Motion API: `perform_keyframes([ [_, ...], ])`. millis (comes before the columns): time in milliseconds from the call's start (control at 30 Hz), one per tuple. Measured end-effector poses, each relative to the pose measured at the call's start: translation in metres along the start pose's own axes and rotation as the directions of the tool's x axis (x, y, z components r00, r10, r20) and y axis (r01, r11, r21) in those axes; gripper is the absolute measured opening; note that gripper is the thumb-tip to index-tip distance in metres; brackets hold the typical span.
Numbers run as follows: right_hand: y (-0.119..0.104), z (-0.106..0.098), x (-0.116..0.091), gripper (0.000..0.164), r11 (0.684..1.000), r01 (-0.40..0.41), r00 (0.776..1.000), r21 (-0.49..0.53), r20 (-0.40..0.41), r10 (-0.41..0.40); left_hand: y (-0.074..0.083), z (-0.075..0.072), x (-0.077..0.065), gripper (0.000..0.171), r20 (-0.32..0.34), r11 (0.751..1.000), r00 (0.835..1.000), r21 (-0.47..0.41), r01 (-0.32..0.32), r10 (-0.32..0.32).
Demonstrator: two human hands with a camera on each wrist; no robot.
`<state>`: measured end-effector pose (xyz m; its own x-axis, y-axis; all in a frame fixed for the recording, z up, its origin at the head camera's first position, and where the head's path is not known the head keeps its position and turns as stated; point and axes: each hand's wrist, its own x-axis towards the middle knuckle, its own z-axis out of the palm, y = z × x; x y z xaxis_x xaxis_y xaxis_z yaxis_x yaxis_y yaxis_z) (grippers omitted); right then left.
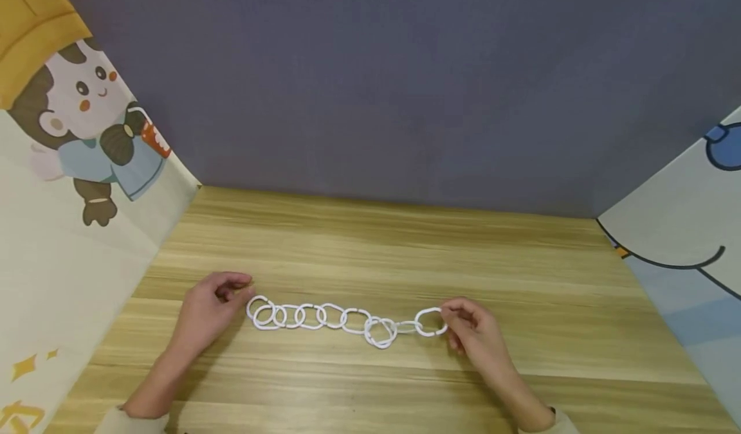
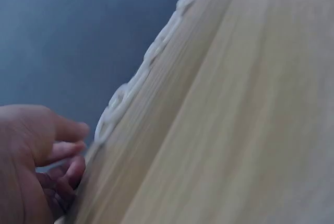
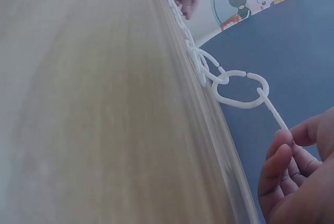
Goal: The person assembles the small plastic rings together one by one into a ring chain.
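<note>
A chain of white plastic links [image 1: 357, 310] stretches from side to side across the wooden table, several links long. At its right end, the thumb and fingers of my right hand [image 1: 476, 335] pinch the last link [image 1: 419, 315], which the right wrist view shows lifted off the tabletop along with the link beside it [image 3: 240, 104]. Right of the middle, a few links bunch over one another [image 1: 381, 345]. My left hand [image 1: 210, 310] is by the chain's left end, fingers loosely bent and fingertips right beside the end link [image 2: 102, 130], holding nothing.
The wood-grain table [image 1: 370, 395] meets a dark blue-grey panel [image 1: 370, 99] at the back. A side panel with a cartoon figure [image 1: 95, 112] stands on the left, and another printed panel [image 1: 666, 228] on the right.
</note>
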<state>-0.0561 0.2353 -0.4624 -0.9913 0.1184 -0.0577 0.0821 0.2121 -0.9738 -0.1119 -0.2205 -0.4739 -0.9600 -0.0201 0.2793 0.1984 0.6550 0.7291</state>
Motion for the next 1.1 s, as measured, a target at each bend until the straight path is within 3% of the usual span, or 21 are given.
perform_keyframes([
  [167, 0.004, -0.008, 0.002, 0.013, 1.0, -0.013, 1.0, -0.013, -0.004, 0.013, -0.008, -0.001, 0.002, 0.016, 0.047, 0.996, 0.997, 0.062, -0.059, 0.057],
  [300, 0.006, -0.017, 0.004, 0.014, 0.999, -0.039, 0.999, -0.019, -0.017, 0.039, -0.006, 0.003, 0.0, 0.018, 0.094, 0.986, 0.988, 0.097, -0.133, 0.124],
  [400, 0.009, -0.022, 0.005, 0.016, 0.998, -0.049, 0.998, -0.024, -0.028, 0.048, -0.005, 0.006, 0.0, 0.019, 0.108, 0.982, 0.984, 0.111, -0.15, 0.139],
  [733, 0.015, -0.042, 0.011, 0.017, 0.999, 0.013, 0.998, -0.044, -0.059, -0.016, -0.001, 0.003, 0.004, 0.009, 0.058, 0.999, 0.998, 0.027, -0.029, 0.027],
  [933, 0.018, -0.059, 0.018, 0.02, 0.994, 0.045, 0.995, -0.095, -0.085, -0.054, 0.005, 0.0, 0.006, 0.014, 0.011, 0.998, 0.998, -0.002, 0.056, -0.056],
  [1100, 0.021, -0.073, 0.027, 0.022, 0.989, 0.083, 0.989, -0.12, -0.113, -0.097, 0.005, -0.004, 0.008, 0.014, -0.032, 0.997, 0.997, -0.029, 0.075, -0.076],
])
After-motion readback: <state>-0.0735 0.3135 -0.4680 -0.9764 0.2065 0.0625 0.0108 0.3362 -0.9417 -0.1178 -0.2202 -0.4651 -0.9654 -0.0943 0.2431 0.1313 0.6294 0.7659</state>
